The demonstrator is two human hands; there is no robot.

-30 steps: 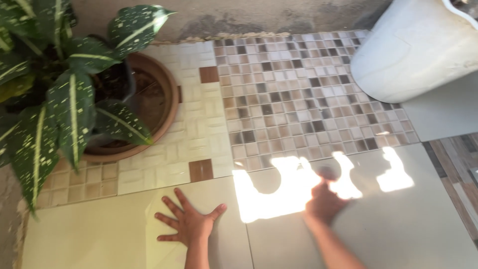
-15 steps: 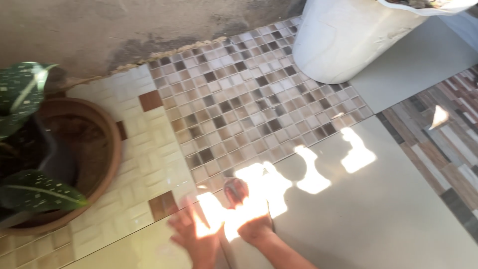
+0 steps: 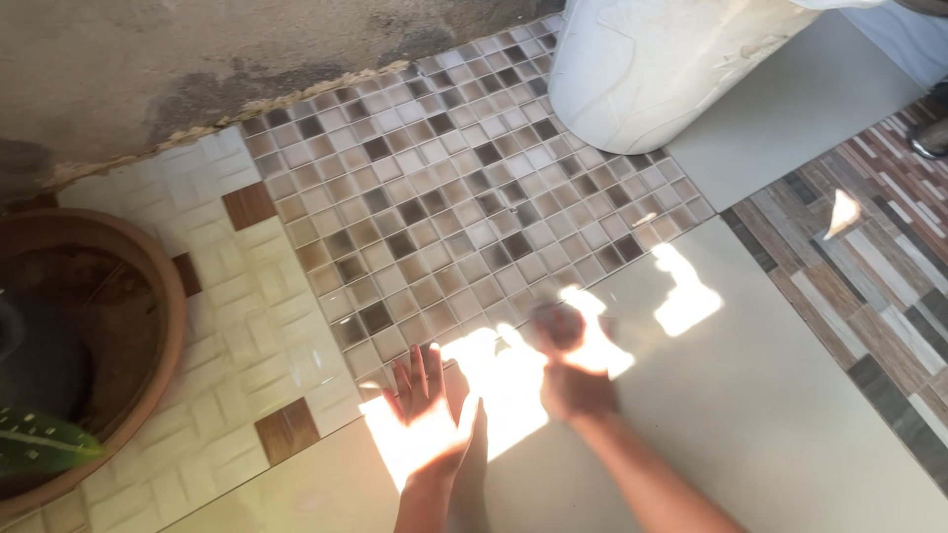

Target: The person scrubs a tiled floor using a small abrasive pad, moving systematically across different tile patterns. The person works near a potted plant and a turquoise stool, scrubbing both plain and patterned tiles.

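My left hand [image 3: 432,407] lies flat on the pale floor tile [image 3: 750,395] with its fingers apart, in a bright patch of sunlight. To its right, my right hand [image 3: 576,383] is blurred by motion. It is closed around a small dark round object [image 3: 556,322] that sticks out past the fingers, near the edge of the brown mosaic tiles [image 3: 444,188]. What the object is cannot be made out. Both forearms come in from the bottom edge.
A wide clay pot [image 3: 148,326] with a spotted green leaf [image 3: 39,444] stands at the left on cream tiles. A large white pot [image 3: 652,69] stands at the top. Wood-patterned tiles [image 3: 869,286] run down the right; a rough concrete wall [image 3: 148,69] is behind.
The view has shifted right, so the plant has slid almost out of frame. My right hand with the round object moved right and up, away from my left hand, which stays on the tile.
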